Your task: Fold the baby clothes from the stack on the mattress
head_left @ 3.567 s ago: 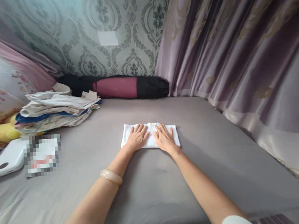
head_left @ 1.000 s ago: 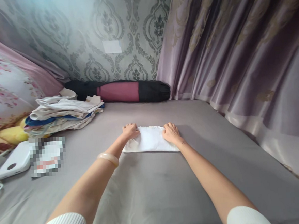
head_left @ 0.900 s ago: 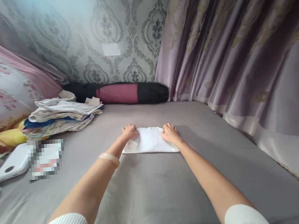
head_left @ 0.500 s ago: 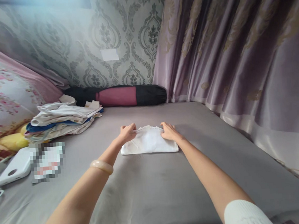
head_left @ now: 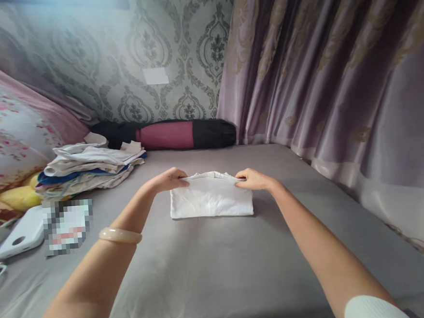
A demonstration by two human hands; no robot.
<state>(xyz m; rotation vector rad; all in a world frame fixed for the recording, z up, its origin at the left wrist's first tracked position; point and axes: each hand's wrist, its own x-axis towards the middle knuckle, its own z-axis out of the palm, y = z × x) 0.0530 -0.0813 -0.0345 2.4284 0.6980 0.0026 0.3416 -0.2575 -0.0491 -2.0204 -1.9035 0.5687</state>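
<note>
A white garment (head_left: 211, 198), folded into a flat rectangle, lies on the grey bed sheet (head_left: 219, 265). Its far edge shows a gathered rim like a collar or waistband, though I cannot tell which. My left hand (head_left: 172, 178) pinches the far left corner between thumb and fingers. On the opposite side, my right hand (head_left: 253, 179) grips the far right corner the same way. The near edge of the cloth rests straight on the sheet.
A stack of folded clothes (head_left: 92, 165) sits at the left, beside a floral pillow (head_left: 10, 134). Closer are a white device (head_left: 24, 232) and a blurred-out packet (head_left: 69, 227). A black and maroon roll (head_left: 167, 136) lies along the wall; purple curtains (head_left: 318, 74) hang right.
Both hands have moved outward to the far corners of the garment. Its upper layer now lies wider and smoother, covering the rectangle's full width.
</note>
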